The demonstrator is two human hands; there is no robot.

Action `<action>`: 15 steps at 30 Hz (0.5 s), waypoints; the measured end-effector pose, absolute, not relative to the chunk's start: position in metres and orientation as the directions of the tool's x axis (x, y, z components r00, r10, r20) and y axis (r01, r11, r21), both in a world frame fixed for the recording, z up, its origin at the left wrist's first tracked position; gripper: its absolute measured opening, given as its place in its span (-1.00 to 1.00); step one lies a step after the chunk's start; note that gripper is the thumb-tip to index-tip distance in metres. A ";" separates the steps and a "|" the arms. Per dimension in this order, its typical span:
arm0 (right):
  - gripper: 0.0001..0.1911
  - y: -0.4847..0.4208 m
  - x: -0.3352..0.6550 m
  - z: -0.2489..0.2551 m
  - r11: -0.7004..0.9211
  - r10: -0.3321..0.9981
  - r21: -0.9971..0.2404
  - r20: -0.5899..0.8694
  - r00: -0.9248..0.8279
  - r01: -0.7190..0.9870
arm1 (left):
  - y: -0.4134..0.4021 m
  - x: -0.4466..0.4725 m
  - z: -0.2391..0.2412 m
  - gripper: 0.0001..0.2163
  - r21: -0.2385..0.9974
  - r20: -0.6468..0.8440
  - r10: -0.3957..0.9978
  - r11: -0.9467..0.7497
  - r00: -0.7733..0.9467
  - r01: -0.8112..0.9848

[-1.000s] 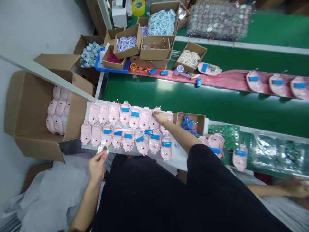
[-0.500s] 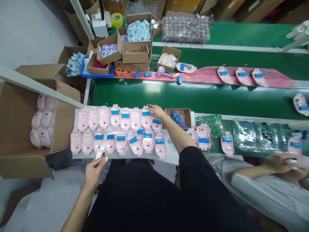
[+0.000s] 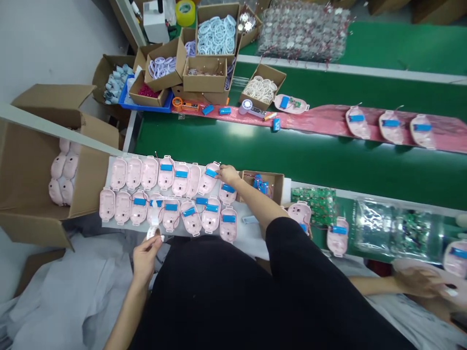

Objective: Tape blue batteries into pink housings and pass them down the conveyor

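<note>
Two rows of pink plastic shells (image 3: 166, 194) lie on a white sheet (image 3: 251, 233) at the near edge of the bench; many carry a blue battery. My right hand (image 3: 228, 173) reaches over the far row, its fingers curled onto a shell with a blue battery (image 3: 210, 173). My left hand (image 3: 146, 255) is closed in a pinch on a small white tape roll (image 3: 153, 232) at the sheet's near edge. A small cardboard box of blue batteries (image 3: 260, 183) stands just right of my right hand.
A big carton of pink shells (image 3: 63, 170) stands open at the left. Beyond runs a green conveyor (image 3: 328, 155) with more shells on pink foam. Boxes of rings (image 3: 215, 36) are stacked at the back. Green circuit boards (image 3: 312, 200) lie to the right. Another person's hands (image 3: 419, 282) work at the lower right.
My right hand has slid a little left along the far row onto a battery-fitted shell. My left hand keeps its pinch on the tape roll. The view has shifted; the neighbour's hands moved.
</note>
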State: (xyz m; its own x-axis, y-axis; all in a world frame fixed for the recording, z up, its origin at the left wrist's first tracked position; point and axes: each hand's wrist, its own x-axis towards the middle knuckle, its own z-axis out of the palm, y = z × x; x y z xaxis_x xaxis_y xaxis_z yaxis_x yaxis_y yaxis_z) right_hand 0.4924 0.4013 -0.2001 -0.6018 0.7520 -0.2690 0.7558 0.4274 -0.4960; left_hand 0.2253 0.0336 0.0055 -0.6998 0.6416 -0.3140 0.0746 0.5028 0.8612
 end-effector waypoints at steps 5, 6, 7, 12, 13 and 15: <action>-0.32 0.376 0.473 -0.199 0.182 0.905 -0.725 -0.142 -0.402 0.665 | 0.050 0.237 0.010 -0.65 0.857 -0.311 0.671 0.505 -0.673 0.107; -0.22 0.371 0.467 -0.201 0.113 0.928 -0.798 -0.127 -0.350 0.592 | 0.052 0.238 0.013 -0.65 0.861 -0.300 0.675 0.497 -0.674 0.113; -0.16 0.366 0.463 -0.203 0.055 0.942 -0.860 -0.124 -0.312 0.508 | 0.053 0.238 0.015 -0.65 0.864 -0.288 0.678 0.489 -0.676 0.122; -0.34 0.353 0.448 -0.219 -0.148 0.923 -0.981 -0.182 -0.340 0.125 | 0.045 0.229 0.021 -0.61 0.866 -0.252 0.644 0.483 -0.722 0.129; -0.37 0.352 0.447 -0.222 -0.188 0.923 -0.979 -0.205 -0.324 0.082 | 0.043 0.226 0.021 -0.60 0.868 -0.250 0.637 0.481 -0.729 0.122; -0.36 0.349 0.448 -0.226 -0.242 0.933 -0.970 -0.243 -0.264 0.036 | 0.038 0.221 0.019 -0.59 0.875 -0.246 0.631 0.471 -0.736 0.112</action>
State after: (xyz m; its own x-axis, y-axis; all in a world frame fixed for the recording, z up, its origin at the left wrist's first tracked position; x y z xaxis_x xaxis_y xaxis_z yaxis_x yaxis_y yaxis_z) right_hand 0.4476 0.3490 -0.2257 -0.2640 0.9334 -0.2430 0.0359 -0.2423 -0.9695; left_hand 0.2207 0.0380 0.0194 -0.7358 0.6310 -0.2457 0.1123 0.4715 0.8747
